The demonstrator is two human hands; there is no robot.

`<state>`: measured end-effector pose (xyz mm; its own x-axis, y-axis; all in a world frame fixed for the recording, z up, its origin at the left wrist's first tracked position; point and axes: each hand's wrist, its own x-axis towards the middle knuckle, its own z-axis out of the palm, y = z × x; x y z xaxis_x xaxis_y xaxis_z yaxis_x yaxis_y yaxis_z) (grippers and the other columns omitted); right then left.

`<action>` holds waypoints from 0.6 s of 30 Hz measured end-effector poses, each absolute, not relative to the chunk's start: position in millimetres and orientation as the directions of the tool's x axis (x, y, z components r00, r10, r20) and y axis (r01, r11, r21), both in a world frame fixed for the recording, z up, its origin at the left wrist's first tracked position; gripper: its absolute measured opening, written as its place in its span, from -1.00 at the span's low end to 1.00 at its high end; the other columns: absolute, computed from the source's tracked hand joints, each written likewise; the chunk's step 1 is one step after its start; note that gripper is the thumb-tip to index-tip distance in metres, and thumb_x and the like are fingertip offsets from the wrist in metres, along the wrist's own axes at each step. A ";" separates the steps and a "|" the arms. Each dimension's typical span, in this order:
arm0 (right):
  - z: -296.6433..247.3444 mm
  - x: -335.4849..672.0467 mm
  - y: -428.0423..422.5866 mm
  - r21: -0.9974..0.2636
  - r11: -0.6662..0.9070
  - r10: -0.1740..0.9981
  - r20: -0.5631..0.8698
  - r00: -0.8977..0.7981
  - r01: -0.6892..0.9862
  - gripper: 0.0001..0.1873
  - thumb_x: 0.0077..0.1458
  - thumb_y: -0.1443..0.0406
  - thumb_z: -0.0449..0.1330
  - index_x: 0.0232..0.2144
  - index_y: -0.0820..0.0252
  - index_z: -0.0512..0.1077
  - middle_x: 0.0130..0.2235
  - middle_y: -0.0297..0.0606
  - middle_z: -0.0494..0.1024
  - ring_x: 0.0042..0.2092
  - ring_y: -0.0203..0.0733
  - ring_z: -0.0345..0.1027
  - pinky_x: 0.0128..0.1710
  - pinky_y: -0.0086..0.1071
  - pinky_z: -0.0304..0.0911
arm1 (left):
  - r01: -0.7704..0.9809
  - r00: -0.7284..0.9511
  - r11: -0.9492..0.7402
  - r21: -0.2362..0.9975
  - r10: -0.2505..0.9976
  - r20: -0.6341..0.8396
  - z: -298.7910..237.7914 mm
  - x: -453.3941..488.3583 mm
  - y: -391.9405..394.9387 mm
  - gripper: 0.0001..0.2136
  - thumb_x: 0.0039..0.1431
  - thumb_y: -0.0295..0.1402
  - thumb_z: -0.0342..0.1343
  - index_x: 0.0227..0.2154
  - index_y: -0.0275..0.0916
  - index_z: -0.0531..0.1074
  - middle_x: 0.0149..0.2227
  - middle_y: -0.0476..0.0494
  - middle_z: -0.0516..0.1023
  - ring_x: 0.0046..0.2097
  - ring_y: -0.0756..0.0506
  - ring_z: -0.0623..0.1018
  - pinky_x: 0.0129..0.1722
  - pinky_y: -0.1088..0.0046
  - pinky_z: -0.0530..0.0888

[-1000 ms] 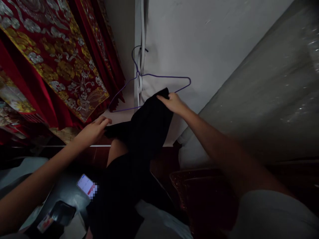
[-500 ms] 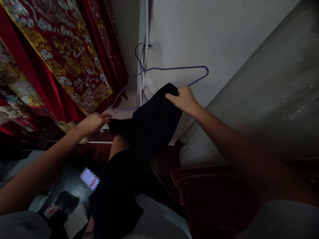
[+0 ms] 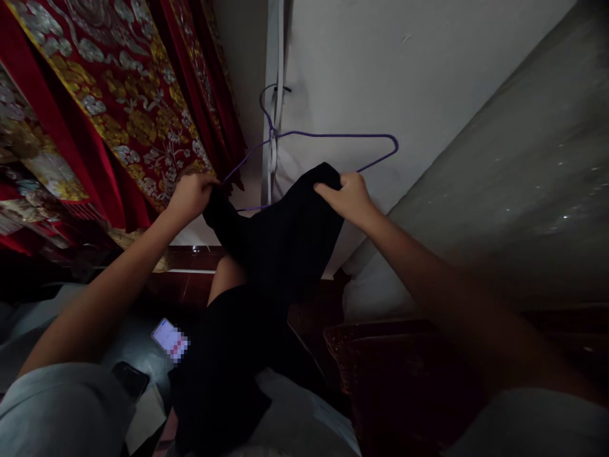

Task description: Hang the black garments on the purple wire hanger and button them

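A black garment is stretched between my two hands, its exact kind too dark to make out. My left hand pinches its upper left corner, close to the left arm of a purple hanger. At the upper right corner, my right hand grips the cloth with the thumb on the near side. The hanger hangs by its hook near a pale vertical strip on the wall. Cloth covers part of its lower bar, and its right end sticks out above my right hand.
Red cloths with gold and silver embroidery hang at the left. A large greyish translucent sheet covers something at the right. Below left, a lit phone and a dark phone-like object lie on a dark surface. A dark red piece of furniture stands lower right.
My left hand has moved up, lifting the left corner of the black garment to the hanger's left arm and covering its left end. My right hand has barely shifted.
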<state>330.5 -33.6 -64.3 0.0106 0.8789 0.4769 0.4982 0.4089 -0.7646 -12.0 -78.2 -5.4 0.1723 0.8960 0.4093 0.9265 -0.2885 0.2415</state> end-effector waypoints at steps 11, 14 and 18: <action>-59.0 338.0 -51.3 -0.700 0.456 0.860 0.505 -0.070 0.549 -0.54 0.05 0.25 0.27 -0.72 0.13 0.12 -0.63 -0.41 0.12 -0.55 -0.34 0.05 -0.55 -0.39 -0.07 | 0.967 0.189 -0.221 0.129 0.957 0.221 -29.7 -29.1 -31.4 -0.65 0.04 -0.59 0.02 -0.22 -0.27 0.66 -0.14 -0.29 0.69 -0.05 -0.27 0.62 0.07 0.23 0.48; -62.4 335.1 -47.8 -0.716 0.427 0.871 0.490 -0.038 0.552 -0.53 0.08 0.24 0.27 -0.71 0.13 0.14 -0.62 -0.40 0.16 -0.54 -0.32 0.08 -0.53 -0.37 -0.04 | 0.970 0.140 -0.188 0.152 0.950 0.280 -29.1 -30.9 -41.2 -0.64 0.07 -0.56 0.01 -0.17 -0.26 0.66 -0.14 -0.28 0.69 -0.04 -0.27 0.61 0.07 0.21 0.48; -66.3 329.8 -49.7 -0.733 0.407 0.880 0.474 -0.020 0.545 -0.55 0.10 0.22 0.25 -0.70 0.13 0.17 -0.60 -0.37 0.22 -0.52 -0.30 0.12 -0.49 -0.36 -0.01 | 0.878 0.141 -0.298 0.375 0.909 0.391 -22.7 -22.1 -44.6 -0.65 0.05 -0.57 0.03 -0.18 -0.30 0.66 -0.13 -0.23 0.69 -0.06 -0.20 0.60 0.12 0.26 0.48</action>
